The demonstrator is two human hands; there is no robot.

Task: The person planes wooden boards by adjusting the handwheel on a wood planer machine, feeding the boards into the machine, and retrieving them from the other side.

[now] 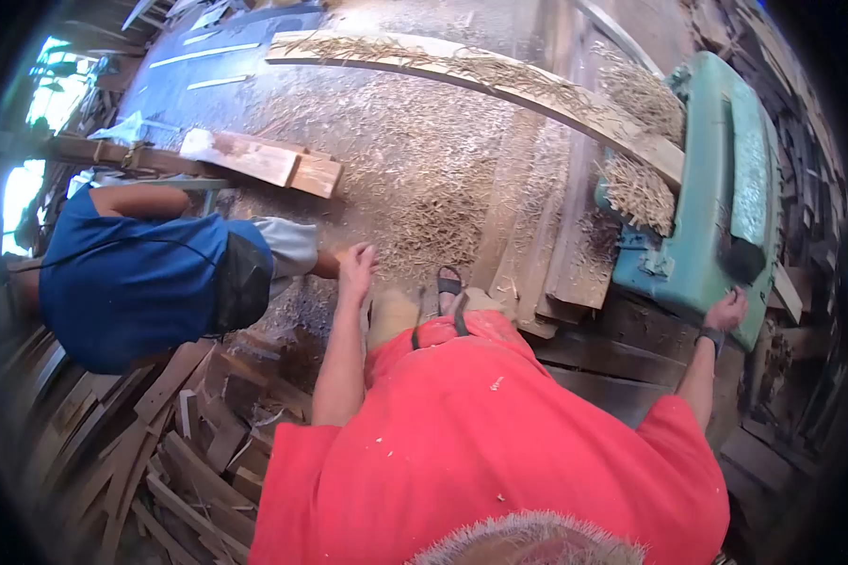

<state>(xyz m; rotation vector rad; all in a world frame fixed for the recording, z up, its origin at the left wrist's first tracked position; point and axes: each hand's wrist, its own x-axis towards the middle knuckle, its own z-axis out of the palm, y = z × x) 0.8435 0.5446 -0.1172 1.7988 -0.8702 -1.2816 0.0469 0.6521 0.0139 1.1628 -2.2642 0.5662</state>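
Note:
My left hand is raised in front of my left side, fingers curled in; whether anything small is in them cannot be made out. My right hand is at the near edge of a green planer-like machine, just below a dark round knob. Its fingers are bent, and their grip on the machine's edge is unclear. A long pale board strewn with shavings reaches the machine's far left side. Curly wood shavings are heaped against the machine.
Another person in a blue shirt bends over at the left, close to my left hand. Beyond them lie thick timber blocks. Shavings cover the floor ahead. Stacked planks lie beside the machine; scrap wood piles up at lower left.

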